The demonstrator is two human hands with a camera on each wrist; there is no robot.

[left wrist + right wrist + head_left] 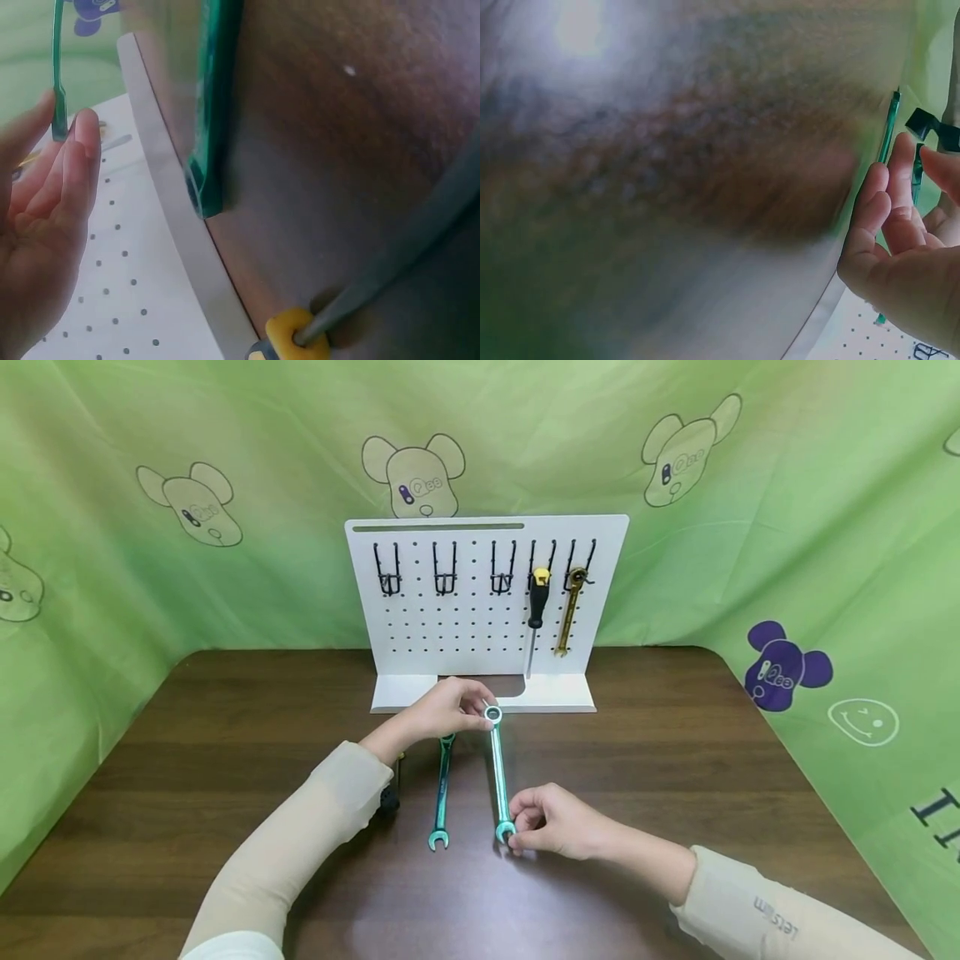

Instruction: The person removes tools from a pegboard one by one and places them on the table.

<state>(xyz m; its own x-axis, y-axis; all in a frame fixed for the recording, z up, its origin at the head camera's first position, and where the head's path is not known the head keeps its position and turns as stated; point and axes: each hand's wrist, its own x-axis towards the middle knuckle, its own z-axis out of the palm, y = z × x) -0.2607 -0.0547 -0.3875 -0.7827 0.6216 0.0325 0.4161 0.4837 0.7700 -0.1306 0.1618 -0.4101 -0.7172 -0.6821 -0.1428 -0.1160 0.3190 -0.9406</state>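
Green wrench [498, 772] is grasped at both ends: its ring end is pinched between the thumb and fingers of the left hand [453, 706], while its open end is gripped by the bent fingers and thumb of the right hand [558, 822]. It is held above the middle of the table [637, 760], well in from the left and right edges, with the ring end directed toward the far edge and the open end toward the near side. Near it, on the side of the table's left edge, a second green wrench [442, 793] is laid on the table, also with its open end turned toward the near side; its ring end is partly covered by the left hand. Farther toward the left edge, a yellow-and-dark tool [300, 334] is largely hidden by the left forearm [330, 806] in the head view. Both forearms are covered by pale sleeves. Near the far edge, between the two far corners, a white pegboard [450, 660] is set upright. It is fitted with black hooks [445, 583], and from those nearer the right edge a yellow-and-black screwdriver [537, 602] and a brass-coloured wrench [570, 614] are hung. Behind and at both sides, the table is bordered by green cloth [300, 585] printed with mouse-like heads.
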